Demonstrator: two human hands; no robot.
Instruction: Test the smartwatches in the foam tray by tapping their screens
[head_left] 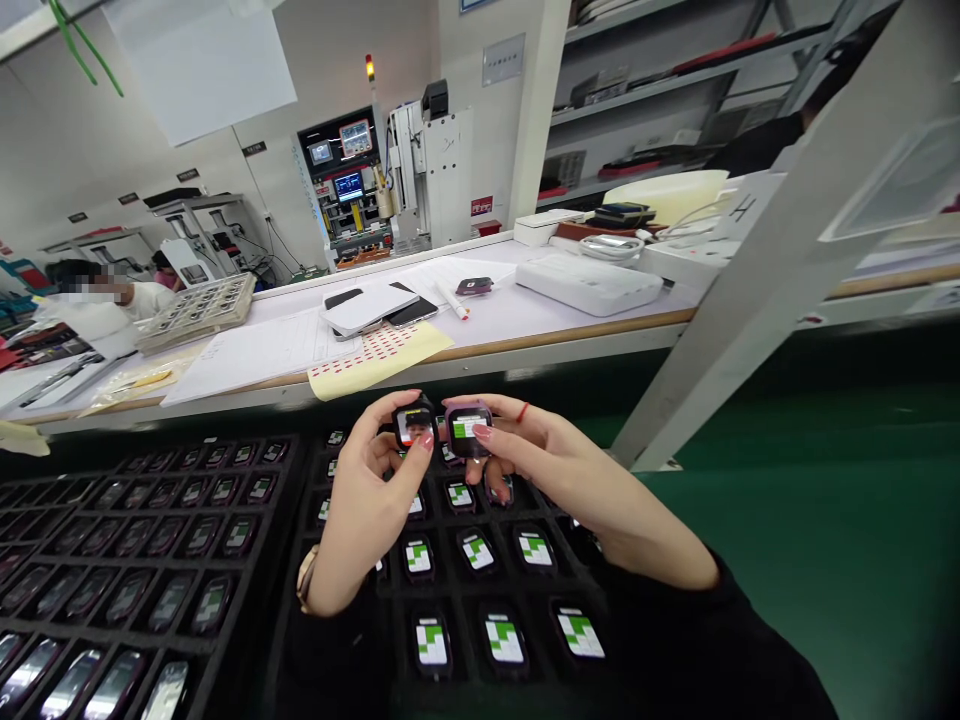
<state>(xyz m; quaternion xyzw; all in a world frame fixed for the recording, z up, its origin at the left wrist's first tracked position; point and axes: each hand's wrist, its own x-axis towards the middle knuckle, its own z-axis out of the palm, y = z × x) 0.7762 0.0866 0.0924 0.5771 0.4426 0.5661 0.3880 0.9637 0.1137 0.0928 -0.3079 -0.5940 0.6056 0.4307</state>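
My left hand (371, 490) is closed around a black smartwatch (415, 424), its lit screen turned toward me and my thumb at the screen's lower edge. In my right hand (551, 460) is a purple smartwatch (466, 428) with a green and white screen, the thumb lying on its right side. The two watches are held side by side, nearly touching. Beneath them a black foam tray (450, 605) holds rows of watches, such as a lit one (505, 638) showing green and white blocks. My forearms hide parts of this tray.
Another foam tray (259, 560) full of watches lies at the left. Beyond, a bench (487, 345) carries phones (371, 308), papers, a marker (454, 300), another watch (474, 287) and a white box (589, 283). A slanted post (735, 270) stands right. A person sits far left.
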